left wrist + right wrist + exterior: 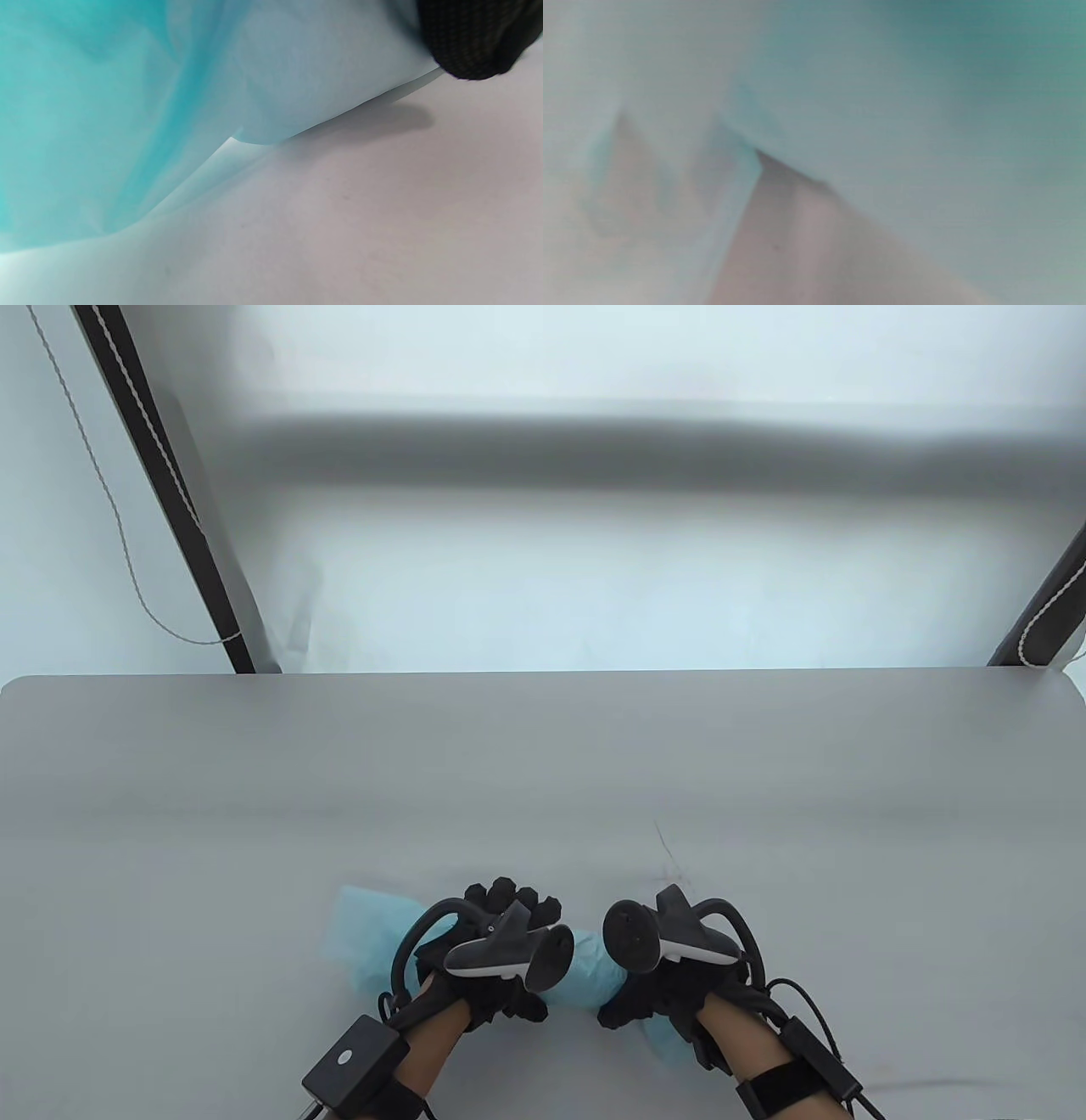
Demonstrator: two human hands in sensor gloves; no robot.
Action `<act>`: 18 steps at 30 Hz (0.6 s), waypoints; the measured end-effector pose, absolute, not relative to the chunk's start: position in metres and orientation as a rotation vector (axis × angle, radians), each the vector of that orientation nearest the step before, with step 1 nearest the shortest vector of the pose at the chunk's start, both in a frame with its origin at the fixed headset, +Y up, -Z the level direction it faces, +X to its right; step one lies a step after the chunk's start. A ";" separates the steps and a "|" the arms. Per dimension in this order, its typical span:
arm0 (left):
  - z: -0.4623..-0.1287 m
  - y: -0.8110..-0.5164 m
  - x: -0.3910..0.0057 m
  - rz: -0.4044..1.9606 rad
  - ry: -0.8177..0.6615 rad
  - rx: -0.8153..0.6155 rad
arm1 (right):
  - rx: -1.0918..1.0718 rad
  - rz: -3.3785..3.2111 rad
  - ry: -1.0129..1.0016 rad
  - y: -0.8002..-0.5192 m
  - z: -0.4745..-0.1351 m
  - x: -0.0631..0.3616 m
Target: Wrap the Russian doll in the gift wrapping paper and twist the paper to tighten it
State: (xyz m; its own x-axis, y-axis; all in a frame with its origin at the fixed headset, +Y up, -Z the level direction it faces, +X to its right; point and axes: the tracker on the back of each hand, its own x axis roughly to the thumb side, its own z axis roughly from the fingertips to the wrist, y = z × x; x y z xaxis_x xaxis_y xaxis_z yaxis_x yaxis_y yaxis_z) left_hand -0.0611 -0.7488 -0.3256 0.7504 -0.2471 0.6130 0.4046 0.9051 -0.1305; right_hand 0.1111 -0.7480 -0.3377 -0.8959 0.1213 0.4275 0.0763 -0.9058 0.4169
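Gripping blue wrapping paper (594, 963) (no readable writing), both hands (501, 959).

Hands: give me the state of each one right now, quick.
Left hand: fingers curled round the blue wrapping paper, gripping the bundle.
Right hand: gripping the other end of the same paper; the fingers are mostly hidden under the tracker.

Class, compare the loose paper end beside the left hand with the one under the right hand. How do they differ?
The left paper end fans out wide beyond the left hand; the right paper end barely peeks from under the right hand. The left end lies farther from the table's near edge. Both are light blue and crinkled.
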 end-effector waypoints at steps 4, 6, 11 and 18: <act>-0.322 -0.754 -0.055 -0.354 -0.727 -0.109 | 0.620 2.838 0.839 -0.750 -0.343 0.120; -0.324 -0.755 -0.056 -0.318 -0.761 -0.096 | 0.637 2.870 0.814 -0.750 -0.342 0.121; -0.330 -0.754 -0.060 -0.247 -0.746 -0.112 | 0.651 2.846 0.815 -0.748 -0.344 0.128; -0.327 -0.749 -0.069 -0.301 -0.697 -0.023 | 0.558 2.554 0.441 -0.701 -0.343 0.177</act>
